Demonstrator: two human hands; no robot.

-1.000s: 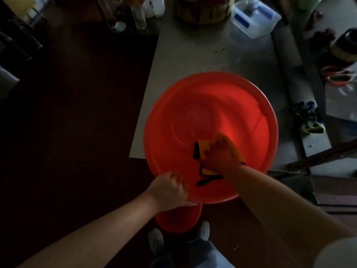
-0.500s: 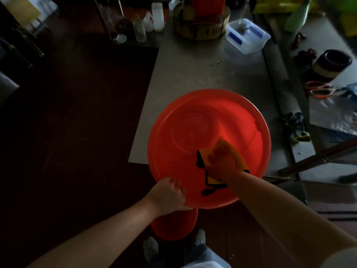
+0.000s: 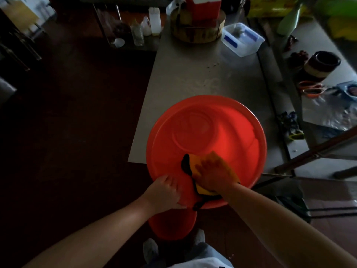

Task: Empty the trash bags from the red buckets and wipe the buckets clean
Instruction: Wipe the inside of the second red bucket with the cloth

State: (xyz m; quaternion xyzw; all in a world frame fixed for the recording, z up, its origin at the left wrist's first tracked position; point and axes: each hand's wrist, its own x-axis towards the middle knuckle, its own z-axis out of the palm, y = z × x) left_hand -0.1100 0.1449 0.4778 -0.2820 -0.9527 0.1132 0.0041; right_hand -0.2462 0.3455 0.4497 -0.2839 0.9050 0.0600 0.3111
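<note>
A big red bucket (image 3: 210,130) is tipped with its mouth towards me, resting on the near end of a grey metal table (image 3: 195,74). My left hand (image 3: 166,191) grips its near rim. Inside, against the lower wall, my right hand (image 3: 213,171) presses flat on a yellow cloth with black trim (image 3: 207,158). No trash bag shows in the bucket. Below the rim, in front of my feet, a second red bucket (image 3: 172,224) stands on the floor, partly hidden.
A round wooden block (image 3: 197,29) and a clear plastic box (image 3: 242,39) sit at the table's far end. Bottles (image 3: 146,29) stand on a shelf to the left. A right-hand counter holds orange scissors (image 3: 311,88) and a dark bowl (image 3: 321,63). Dark floor lies on the left.
The view has tilted up, showing more of the table. My right hand has slid the cloth down the bucket wall towards the near rim. My left hand keeps its hold.
</note>
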